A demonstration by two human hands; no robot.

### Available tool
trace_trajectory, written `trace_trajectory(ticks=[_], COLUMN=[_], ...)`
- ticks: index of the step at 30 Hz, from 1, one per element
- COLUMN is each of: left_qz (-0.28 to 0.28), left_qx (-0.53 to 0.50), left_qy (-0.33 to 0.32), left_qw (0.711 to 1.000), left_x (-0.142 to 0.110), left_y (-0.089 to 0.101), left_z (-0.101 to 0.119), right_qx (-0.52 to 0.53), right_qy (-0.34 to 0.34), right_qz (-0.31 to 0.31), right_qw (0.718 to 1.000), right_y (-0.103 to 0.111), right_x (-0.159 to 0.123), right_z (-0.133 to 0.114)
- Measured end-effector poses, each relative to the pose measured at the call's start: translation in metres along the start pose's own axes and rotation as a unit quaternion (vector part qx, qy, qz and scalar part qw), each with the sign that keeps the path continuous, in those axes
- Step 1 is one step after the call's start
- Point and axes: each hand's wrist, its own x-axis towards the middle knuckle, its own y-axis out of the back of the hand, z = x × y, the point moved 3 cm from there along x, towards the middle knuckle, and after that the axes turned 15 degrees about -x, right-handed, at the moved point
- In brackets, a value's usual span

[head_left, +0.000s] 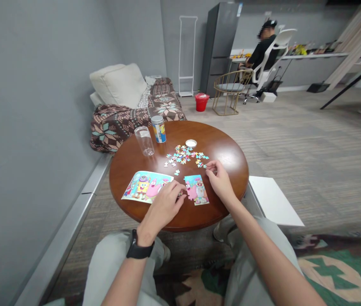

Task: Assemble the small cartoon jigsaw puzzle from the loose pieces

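Observation:
A partly joined jigsaw puzzle (201,193) of cartoon figures lies near the front of the round table. Its matching picture sheet (135,187) is to the left, partly covered by my left hand (169,197). That hand is closed, palm down, beside the joined section's left edge, with a small coloured puzzle piece (180,194) showing between thumb and fingers. My right hand (218,176) pinches at another puzzle piece (205,166) above the joined section's upper right corner. Loose puzzle pieces (183,155) are heaped behind, and a single piece (177,172) lies apart.
On the brown table (228,146) stand a clear glass (144,141) and a printed can (159,129); a round lid (191,143) lies by the heap. A draped sofa (164,100), red bin (201,102) and gold chair (231,88) are beyond. A person (263,51) sits at the back.

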Motion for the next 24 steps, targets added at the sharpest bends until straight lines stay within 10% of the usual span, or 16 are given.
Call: trace_trajectory(ticks=[14,24], left_qz=[0.071,0.016], left_qx=[0.106,0.127], left_qy=[0.056,0.107], left_qw=[0.99,0.986], left_x=[-0.001,0.002], left_y=[0.001,-0.004], left_z=[0.0,-0.006], right_qx=[-0.025,-0.049], right_qy=[0.021,0.033], right_qz=[-0.025,-0.038], right_qw=[0.999,0.998], right_y=[-0.001,-0.001], right_x=[-0.001,-0.003], right_z=[0.0,0.0])
